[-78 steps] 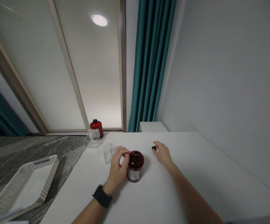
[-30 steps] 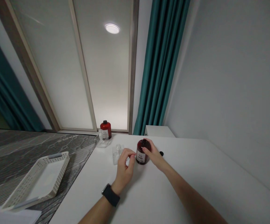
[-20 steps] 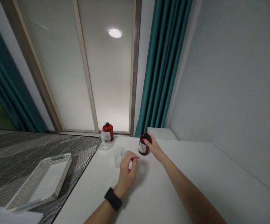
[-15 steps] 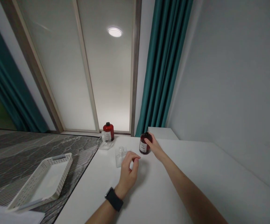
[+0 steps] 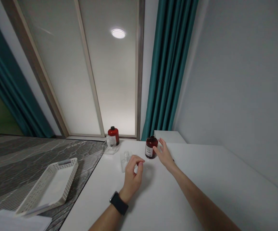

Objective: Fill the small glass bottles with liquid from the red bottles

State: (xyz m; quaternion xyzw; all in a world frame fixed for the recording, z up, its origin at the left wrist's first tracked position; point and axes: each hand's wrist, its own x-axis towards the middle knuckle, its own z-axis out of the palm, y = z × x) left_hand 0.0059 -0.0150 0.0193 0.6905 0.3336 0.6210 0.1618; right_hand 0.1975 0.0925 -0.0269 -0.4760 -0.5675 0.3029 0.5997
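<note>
A dark amber bottle (image 5: 149, 152) with a white label stands upright on the white table; no tall cap shows on its neck. Just to its right, my right hand (image 5: 164, 157) is open, fingers spread, fingertips close to the bottle's side. My left hand (image 5: 133, 175) is curled, thumb and fingers drawn together above the table; whatever is between them, if anything, is hidden. Behind its knuckles lies a clear glass or plastic piece (image 5: 124, 160), partly covered. A small black object (image 5: 173, 160) peeks out beside my right wrist.
A red bottle (image 5: 116, 133) with a black cap stands at the table's far left corner, another clear piece (image 5: 110, 149) before it. Left of the table (image 5: 100, 199) are a white perforated basket (image 5: 68, 186) and white paper (image 5: 21, 221). A white box-like surface (image 5: 170, 136) adjoins the back edge.
My right hand has let go of the amber bottle and opened, shifting slightly right. The bottle stays standing. My left hand keeps its curled pose; the view has shifted slightly.
</note>
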